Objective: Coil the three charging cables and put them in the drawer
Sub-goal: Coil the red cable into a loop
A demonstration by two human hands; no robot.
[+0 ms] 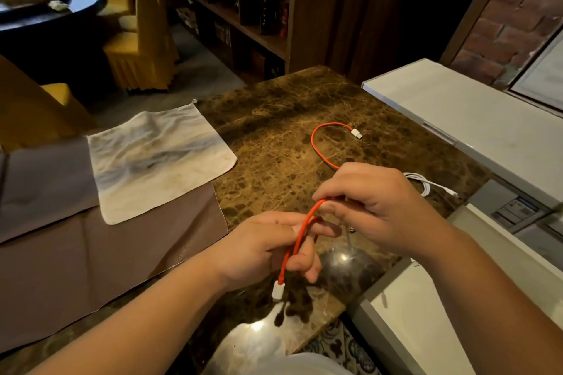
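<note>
Now your left hand [268, 248] curls its fingers around loops of the thin red charging cable [300, 228], and one white plug [278, 291] hangs down below this hand. Your right hand [374, 207] pinches the same red cable a little farther along, between thumb and forefinger. The rest of the cable lies in a curve on the brown veined marble counter [274, 146], and its other white plug [356, 133] rests there, far from your hands. Just behind the right hand a coiled white cable [426, 184] lies on the marble, partly hidden.

On the left side a stained white cloth [158, 158] lies on a brown leather-like mat [91, 253] and touches the marble. On the right stands a white cabinet [457, 113]. Farther back in the dim room you see a dark wooden shelf unit [243, 9], a round dark table [45, 3] and chairs in yellow covers [143, 42].
</note>
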